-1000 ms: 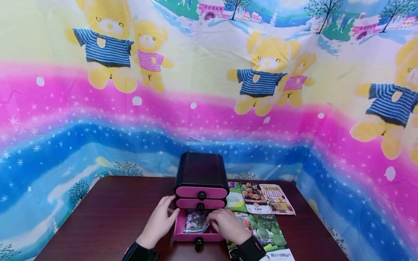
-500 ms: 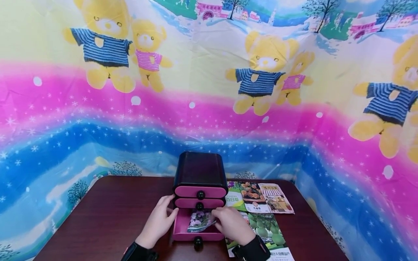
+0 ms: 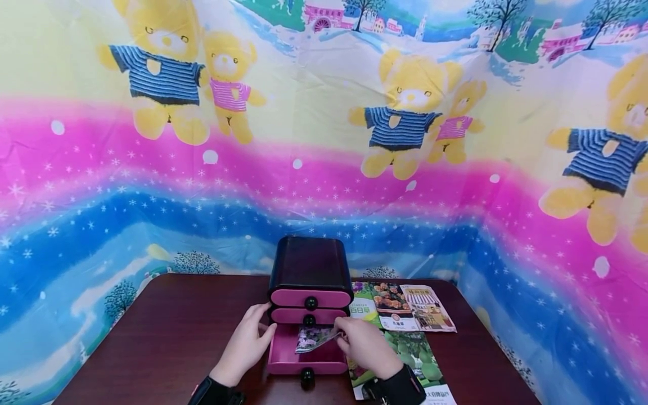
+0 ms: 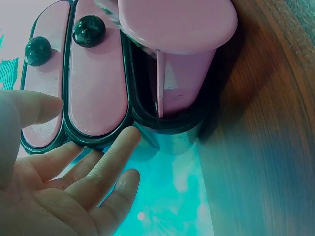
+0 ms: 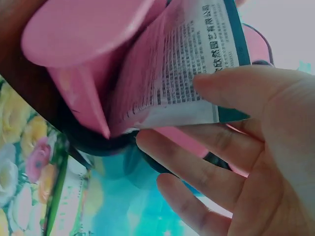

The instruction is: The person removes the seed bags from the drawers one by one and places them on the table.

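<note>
A small black cabinet (image 3: pixel 310 261) with pink drawers and round black knobs stands on the table. Its bottom drawer (image 3: pixel 283 368) is pulled out. My right hand (image 3: pixel 367 346) pinches the edge of a flower-printed seed packet (image 3: pixel 310 339), tilted over that drawer. In the right wrist view, the thumb lies on the packet's (image 5: pixel 192 64) text-covered back, with the lower fingers spread below. At the cabinet's left side is my left hand (image 3: pixel 248 343); its fingers (image 4: pixel 110 162) are extended, holding nothing, and the thumb is near the drawer fronts.
To the cabinet's right lie several picture packets: a green one (image 3: pixel 365 312), an orange-flower one (image 3: pixel 396 306) and one with a striped awning (image 3: pixel 430 309). Nearer is a packet with green fruit (image 3: pixel 415 354). A bear-printed cloth (image 3: pixel 324 140) hangs behind the brown table (image 3: pixel 192 326).
The packet lay in the drawer; my right hand has lifted its right edge and drawn it up and rightward, tilting it. The left hand stays in place.
</note>
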### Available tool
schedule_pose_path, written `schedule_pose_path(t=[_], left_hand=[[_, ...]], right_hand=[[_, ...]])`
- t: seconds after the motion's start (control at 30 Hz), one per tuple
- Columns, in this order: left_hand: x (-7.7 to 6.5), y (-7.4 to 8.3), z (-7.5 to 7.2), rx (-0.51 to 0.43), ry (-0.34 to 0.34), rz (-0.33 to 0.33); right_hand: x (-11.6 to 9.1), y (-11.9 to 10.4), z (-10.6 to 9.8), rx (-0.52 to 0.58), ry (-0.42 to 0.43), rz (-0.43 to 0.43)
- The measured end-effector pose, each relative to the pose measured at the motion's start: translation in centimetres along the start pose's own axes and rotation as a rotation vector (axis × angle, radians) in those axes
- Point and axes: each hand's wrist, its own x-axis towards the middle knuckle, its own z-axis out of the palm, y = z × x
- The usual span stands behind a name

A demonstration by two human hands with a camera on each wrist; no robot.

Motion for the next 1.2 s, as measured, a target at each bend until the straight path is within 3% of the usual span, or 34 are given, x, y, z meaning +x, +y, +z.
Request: schedule_pose_path(t=[0.27, 0.5, 0.6, 0.67, 0.83, 0.9, 1.03, 1.1, 1.2], left_hand=[[0.0, 0.0, 0.0, 0.000, -0.010, -0.010], [0.1, 0.1, -0.1, -0.001, -0.013, -0.014], [0.1, 0.1, -0.1, 0.003, -0.012, -0.014], [0.1, 0.1, -0.1, 0.005, -0.013, -0.014], [0.1, 0.1, -0.1, 0.010, -0.017, -0.003], [0.1, 0.1, -0.1, 0.007, -0.018, -0.002], [0.1, 0.1, -0.1, 0.003, -0.016, -0.013], [0.0, 0.0, -0.1, 0.005, -0.014, -0.015], [0.0, 0.0, -0.1, 0.001, -0.011, -0.011]], right_hand=[[-0.7, -0.2, -2.0, -0.032, 0.130, -0.032], [-1.7, -0.8, -4.2, -0.057, 0.300, 0.004], [-2.1, -0.5, -4.9, -0.045, 0.406, -0.021], [-2.3, 0.4, -5.1, -0.027, 0.480, -0.038], [-3.1, 7.6, -2.8, 0.004, 0.636, -0.056], [-3.7, 9.9, -2.5, -0.038, 0.694, -0.048], [-5.7, 9.1, -5.4, -0.125, 0.747, 0.007], [-6.8, 7.9, -7.5, -0.157, 0.734, 0.064], [-8.5, 8.3, -8.7, -0.212, 0.725, 0.153]])
